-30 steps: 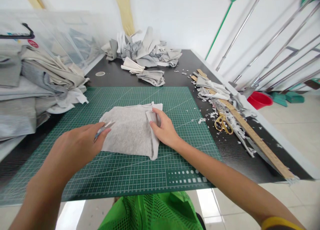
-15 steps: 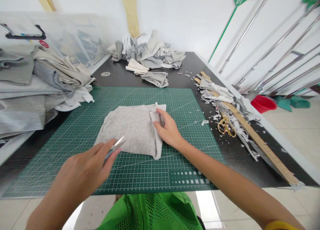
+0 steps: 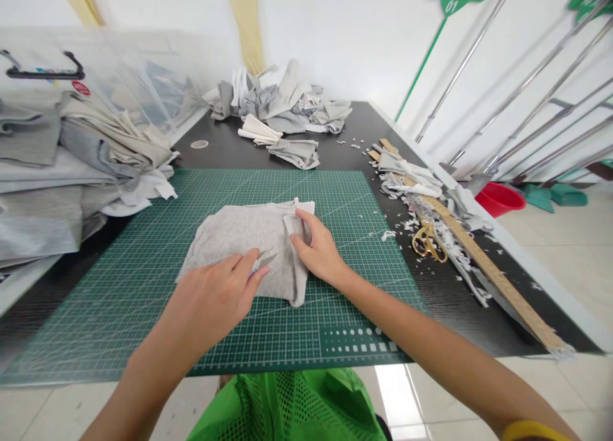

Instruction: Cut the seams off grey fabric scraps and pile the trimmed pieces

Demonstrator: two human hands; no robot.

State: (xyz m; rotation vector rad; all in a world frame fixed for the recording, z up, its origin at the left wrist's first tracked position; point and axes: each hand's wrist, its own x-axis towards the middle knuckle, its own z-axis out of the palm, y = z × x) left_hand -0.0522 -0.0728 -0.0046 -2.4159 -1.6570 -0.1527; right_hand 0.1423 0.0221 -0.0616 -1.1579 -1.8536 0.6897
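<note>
A piece of light grey fabric [image 3: 234, 230] lies on the green cutting mat [image 3: 335, 192], its right side folded over. My right hand [image 3: 316, 246] pinches that folded edge between thumb and fingers. In my left hand [image 3: 218, 294] are small thread snips [image 3: 265, 259] with a bit of blue showing; most of the handle is hidden in the fist. Their blades point right, over the fabric and short of the fold. I cannot tell whether the blades touch the cloth.
Grey cloth [image 3: 38, 173] is heaped at left before a clear plastic box [image 3: 143, 64]. More crumpled fabric [image 3: 287, 99] lies at the back. At right are gold-handled scissors [image 3: 430, 243], a wooden ruler [image 3: 483, 262] and white scraps. A red basin [image 3: 500, 198] stands on the floor.
My left hand has moved right with the thread snips, bringing the blades closer to the folded edge. My right hand keeps its pinch on the fabric. The view has shifted slightly.
</note>
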